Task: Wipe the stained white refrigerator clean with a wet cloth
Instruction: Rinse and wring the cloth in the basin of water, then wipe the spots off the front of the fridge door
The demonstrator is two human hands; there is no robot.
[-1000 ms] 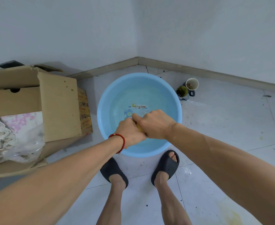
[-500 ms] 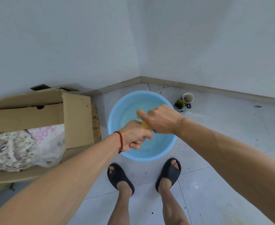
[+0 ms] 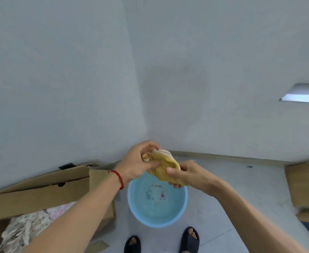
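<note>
A yellow cloth (image 3: 163, 162) is bunched between both hands, held up in front of the wall corner. My left hand (image 3: 138, 161), with a red string on its wrist, grips the cloth's upper left part. My right hand (image 3: 186, 173) pinches its lower right part. Below the hands, a light blue plastic basin (image 3: 142, 216) with water stands on the floor. No refrigerator is in view.
An open cardboard box (image 3: 40, 190) with lace fabric inside stands at the left by the wall. Another cardboard box (image 3: 303, 185) sits at the right edge. My feet in dark slippers (image 3: 189, 240) stand just before the basin on the grey tiled floor.
Both hands have lifted the yellow cloth up out of the basin and spread it somewhat. The view has tilted upward, and the cup beside the basin is now behind the hands.
</note>
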